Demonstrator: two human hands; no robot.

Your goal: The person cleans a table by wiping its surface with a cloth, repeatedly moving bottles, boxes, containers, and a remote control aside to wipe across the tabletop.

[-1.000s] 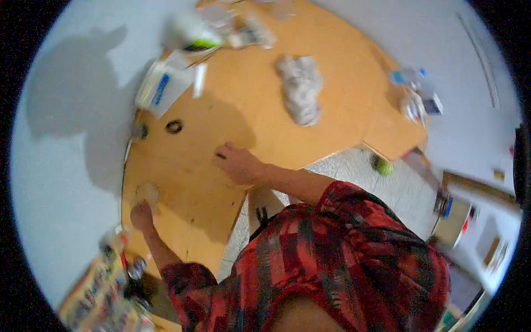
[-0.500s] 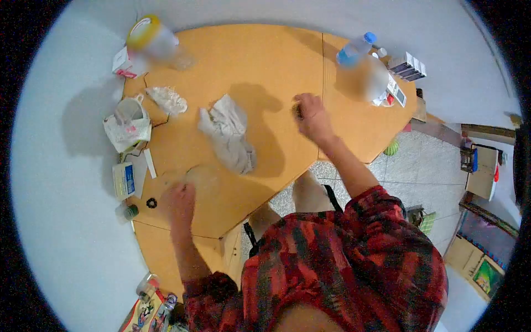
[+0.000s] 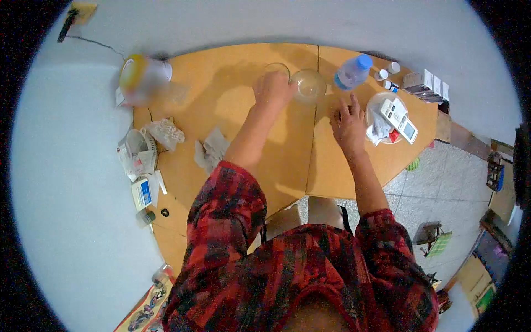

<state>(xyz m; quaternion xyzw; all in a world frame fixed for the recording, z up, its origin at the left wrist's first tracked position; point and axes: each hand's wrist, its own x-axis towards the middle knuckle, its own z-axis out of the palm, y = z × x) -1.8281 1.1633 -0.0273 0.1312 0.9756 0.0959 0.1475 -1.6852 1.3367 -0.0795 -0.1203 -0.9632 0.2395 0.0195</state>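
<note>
My left hand (image 3: 272, 91) is closed at the near rim of a clear round glass dish (image 3: 278, 68). Just right of it stands a clear glass bowl (image 3: 310, 86). My right hand (image 3: 349, 126) rests low over the table, fingers curved around something small and dark that they mostly hide. Behind it is a clear bottle (image 3: 349, 74) with a blue cap. A plate (image 3: 374, 105) to its right bears a white remote (image 3: 399, 119) and crumpled wrappers. The crumpled grey-white cloth (image 3: 212, 150) lies left of my left forearm.
Small white bottles (image 3: 381, 74) and boxes (image 3: 423, 86) stand at the back right. Along the left edge are a blurred yellow-and-white container (image 3: 133, 74), a plastic bag (image 3: 166, 133), a white basket (image 3: 138, 152), a blue-and-white box (image 3: 142, 191) and a black ring (image 3: 165, 212).
My left hand has moved from the front left to the back middle, beside the glass dishes. My right hand has moved right, near the plate. The camera view has shifted too.
</note>
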